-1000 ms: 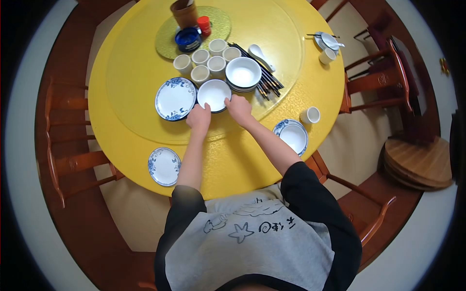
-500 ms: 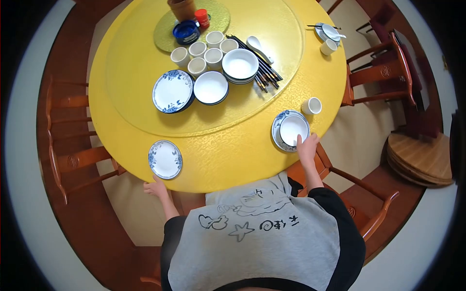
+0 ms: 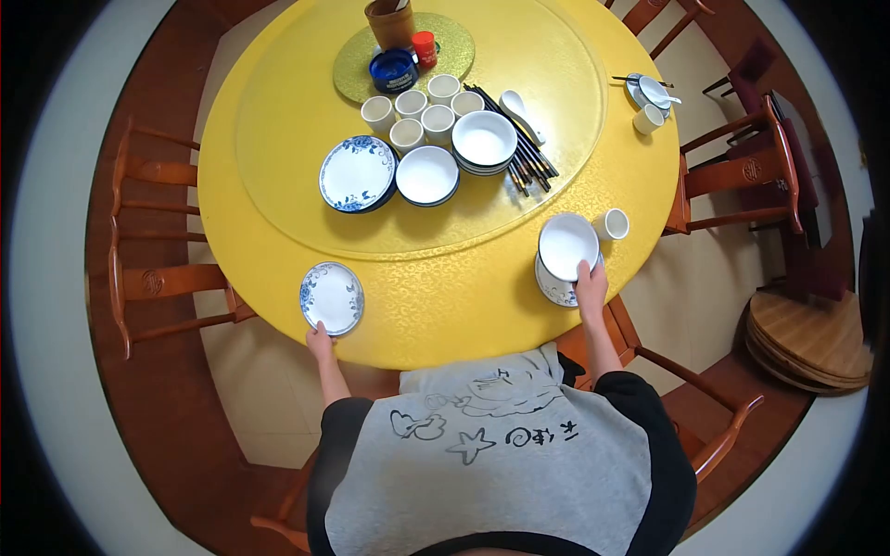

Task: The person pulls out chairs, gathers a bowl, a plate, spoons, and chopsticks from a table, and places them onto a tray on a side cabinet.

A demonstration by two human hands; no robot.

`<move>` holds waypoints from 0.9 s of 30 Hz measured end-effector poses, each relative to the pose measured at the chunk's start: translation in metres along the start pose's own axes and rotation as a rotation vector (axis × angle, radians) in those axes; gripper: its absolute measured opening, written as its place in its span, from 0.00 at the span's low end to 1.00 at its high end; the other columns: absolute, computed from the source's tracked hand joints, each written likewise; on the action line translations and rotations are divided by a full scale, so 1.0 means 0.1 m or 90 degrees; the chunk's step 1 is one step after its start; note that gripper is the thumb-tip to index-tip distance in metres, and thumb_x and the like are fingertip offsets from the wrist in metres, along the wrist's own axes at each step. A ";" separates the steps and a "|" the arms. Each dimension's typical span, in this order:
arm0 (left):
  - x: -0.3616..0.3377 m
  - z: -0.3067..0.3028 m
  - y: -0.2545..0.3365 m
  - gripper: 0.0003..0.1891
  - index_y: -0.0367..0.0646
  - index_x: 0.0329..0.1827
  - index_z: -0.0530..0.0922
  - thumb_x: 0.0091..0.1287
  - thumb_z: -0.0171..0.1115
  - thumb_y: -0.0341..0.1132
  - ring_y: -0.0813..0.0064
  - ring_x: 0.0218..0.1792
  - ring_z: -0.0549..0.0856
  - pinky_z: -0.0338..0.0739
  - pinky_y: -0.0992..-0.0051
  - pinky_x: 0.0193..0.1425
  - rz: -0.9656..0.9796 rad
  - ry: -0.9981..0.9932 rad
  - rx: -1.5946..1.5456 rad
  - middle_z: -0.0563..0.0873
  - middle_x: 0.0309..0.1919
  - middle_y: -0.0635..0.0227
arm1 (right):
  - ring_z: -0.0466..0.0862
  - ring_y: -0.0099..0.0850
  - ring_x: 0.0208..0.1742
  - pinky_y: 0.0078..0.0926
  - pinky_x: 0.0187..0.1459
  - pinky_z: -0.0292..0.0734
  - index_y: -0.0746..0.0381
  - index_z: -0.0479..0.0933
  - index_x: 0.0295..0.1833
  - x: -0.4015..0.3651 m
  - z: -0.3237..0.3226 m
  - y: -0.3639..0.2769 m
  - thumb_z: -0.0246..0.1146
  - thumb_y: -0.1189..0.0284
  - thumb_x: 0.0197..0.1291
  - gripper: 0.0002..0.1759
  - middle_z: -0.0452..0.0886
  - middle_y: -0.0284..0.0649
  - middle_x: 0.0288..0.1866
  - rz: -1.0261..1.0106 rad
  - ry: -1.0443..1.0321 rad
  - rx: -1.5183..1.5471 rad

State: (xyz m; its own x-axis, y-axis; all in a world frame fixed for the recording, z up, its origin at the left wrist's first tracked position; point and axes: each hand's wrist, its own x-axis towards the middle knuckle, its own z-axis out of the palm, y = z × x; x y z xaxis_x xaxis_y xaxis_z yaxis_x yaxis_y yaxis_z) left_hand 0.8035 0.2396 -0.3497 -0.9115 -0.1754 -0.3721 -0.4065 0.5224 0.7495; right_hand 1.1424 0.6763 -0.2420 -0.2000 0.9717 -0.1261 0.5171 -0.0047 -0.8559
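Observation:
My right hand [image 3: 591, 287] grips the near rim of a small white bowl [image 3: 567, 246], thumb on the rim. The bowl is tilted and raised over a blue-patterned plate [image 3: 556, 291] on the table's right side. Just beyond it stands a white cup [image 3: 611, 224]. At the front left, my left hand [image 3: 321, 344] is closed on the near edge of another blue-patterned plate [image 3: 332, 297], thumb on top; its other fingers are mostly hidden.
On the glass turntable [image 3: 278, 208] of the yellow table stand stacked plates [image 3: 357, 174], bowls [image 3: 427, 175], several cups [image 3: 438, 124], chopsticks [image 3: 533, 162] and a spoon [image 3: 522, 116]. A place setting [image 3: 654, 92] lies far right. Wooden chairs [image 3: 181, 284] surround the table.
My right hand has lifted and tilted the bowl off its plate. My left hand has moved from beside the left plate onto its near rim. The whole view has shifted slightly.

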 end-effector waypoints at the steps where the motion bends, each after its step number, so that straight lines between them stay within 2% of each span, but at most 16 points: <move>1: -0.02 0.01 0.01 0.17 0.29 0.31 0.70 0.59 0.56 0.40 0.72 0.11 0.73 0.67 0.76 0.14 -0.006 -0.020 -0.024 0.76 0.17 0.61 | 0.73 0.20 0.23 0.19 0.23 0.67 0.71 0.70 0.39 0.03 -0.03 -0.48 0.50 0.68 0.58 0.14 0.74 0.39 0.24 -0.022 -0.035 0.037; 2: -0.03 0.00 0.01 0.17 0.29 0.31 0.70 0.59 0.56 0.40 0.72 0.11 0.73 0.67 0.76 0.14 -0.006 -0.017 -0.026 0.76 0.17 0.61 | 0.72 0.20 0.25 0.19 0.26 0.67 0.71 0.70 0.39 0.11 0.00 -0.88 0.50 0.68 0.57 0.15 0.73 0.37 0.24 -0.044 -0.071 0.075; 4: -0.03 -0.01 -0.02 0.16 0.30 0.32 0.70 0.58 0.58 0.39 0.74 0.13 0.74 0.67 0.77 0.14 -0.016 -0.033 -0.039 0.76 0.18 0.61 | 0.73 0.33 0.23 0.30 0.29 0.68 0.71 0.69 0.30 0.38 0.20 -1.16 0.51 0.65 0.55 0.17 0.75 0.47 0.22 -0.113 -0.077 0.103; 6: -0.02 0.00 -0.07 0.15 0.30 0.33 0.69 0.58 0.58 0.37 0.74 0.15 0.75 0.68 0.77 0.15 -0.011 -0.023 -0.041 0.77 0.21 0.60 | 0.74 0.40 0.23 0.33 0.30 0.68 0.71 0.70 0.30 0.68 0.45 -1.37 0.51 0.64 0.54 0.18 0.75 0.50 0.22 -0.158 -0.108 0.016; 8: -0.09 -0.01 -0.02 0.14 0.30 0.34 0.69 0.58 0.58 0.36 0.73 0.18 0.76 0.69 0.77 0.16 -0.005 -0.012 -0.043 0.77 0.24 0.59 | 0.76 0.49 0.28 0.39 0.33 0.69 0.71 0.71 0.33 0.83 0.69 -1.62 0.50 0.64 0.54 0.18 0.75 0.55 0.25 -0.202 -0.109 -0.061; 9: -0.22 -0.01 0.10 0.13 0.31 0.34 0.69 0.58 0.57 0.35 0.73 0.20 0.76 0.71 0.76 0.17 -0.029 -0.010 -0.106 0.77 0.26 0.59 | 0.76 0.49 0.28 0.39 0.33 0.69 0.71 0.71 0.33 0.89 0.79 -1.69 0.50 0.64 0.54 0.18 0.75 0.55 0.25 -0.205 -0.111 -0.060; 11: -0.34 0.01 0.18 0.12 0.31 0.35 0.69 0.59 0.57 0.33 0.73 0.23 0.76 0.72 0.75 0.19 -0.052 -0.005 -0.172 0.76 0.28 0.59 | 0.76 0.52 0.36 0.43 0.39 0.69 0.71 0.72 0.36 0.97 0.96 -1.77 0.49 0.65 0.54 0.18 0.76 0.57 0.31 -0.157 -0.134 -0.116; 14: -0.33 -0.05 0.02 0.10 0.31 0.35 0.69 0.59 0.55 0.31 0.74 0.24 0.77 0.76 0.75 0.22 0.059 0.030 -0.195 0.75 0.28 0.63 | 0.76 0.52 0.39 0.43 0.43 0.68 0.70 0.72 0.38 1.03 1.14 -1.75 0.48 0.66 0.53 0.17 0.76 0.58 0.35 -0.203 -0.106 -0.174; 15: -0.39 -0.08 0.08 0.10 0.31 0.35 0.69 0.59 0.55 0.31 0.74 0.24 0.77 0.76 0.75 0.22 0.056 0.033 -0.197 0.75 0.28 0.63 | 0.76 0.52 0.39 0.43 0.43 0.68 0.70 0.72 0.38 1.04 1.16 -1.72 0.48 0.66 0.53 0.17 0.76 0.58 0.35 -0.206 -0.109 -0.174; 18: -0.77 -0.20 0.78 0.10 0.31 0.38 0.68 0.60 0.53 0.30 0.74 0.26 0.77 0.76 0.76 0.22 0.078 0.037 -0.257 0.76 0.29 0.63 | 0.76 0.51 0.40 0.42 0.44 0.68 0.69 0.72 0.42 1.07 1.19 -1.71 0.49 0.67 0.53 0.18 0.76 0.56 0.37 -0.214 -0.106 -0.160; 21: -0.89 -0.22 1.45 0.11 0.31 0.42 0.67 0.62 0.51 0.30 0.75 0.29 0.78 0.76 0.77 0.25 0.122 -0.051 -0.363 0.76 0.33 0.61 | 0.76 0.50 0.40 0.42 0.43 0.68 0.69 0.73 0.41 1.15 1.20 -1.67 0.49 0.67 0.53 0.17 0.76 0.56 0.36 -0.205 -0.111 -0.163; 24: -0.66 0.06 1.84 0.11 0.30 0.43 0.67 0.62 0.50 0.30 0.74 0.28 0.78 0.76 0.76 0.25 0.177 -0.118 -0.410 0.76 0.35 0.59 | 0.76 0.50 0.39 0.41 0.43 0.69 0.69 0.73 0.40 1.21 1.21 -1.60 0.49 0.66 0.53 0.17 0.77 0.55 0.35 -0.205 -0.103 -0.159; 27: -0.50 0.46 2.26 0.12 0.30 0.43 0.66 0.62 0.50 0.30 0.70 0.30 0.79 0.77 0.73 0.28 0.146 -0.200 -0.389 0.76 0.35 0.56 | 0.76 0.50 0.38 0.40 0.41 0.69 0.70 0.73 0.38 1.25 1.21 -1.56 0.50 0.66 0.53 0.17 0.77 0.55 0.34 -0.190 -0.096 -0.155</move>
State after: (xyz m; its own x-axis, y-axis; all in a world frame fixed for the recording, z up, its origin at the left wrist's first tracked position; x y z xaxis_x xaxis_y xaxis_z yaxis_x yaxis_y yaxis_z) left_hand 0.7602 0.4050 -0.1863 -0.9540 0.1788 -0.2405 -0.2543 -0.0579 0.9654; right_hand 0.9360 0.7697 -0.1851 -0.4815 0.8761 0.0223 0.5963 0.3462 -0.7243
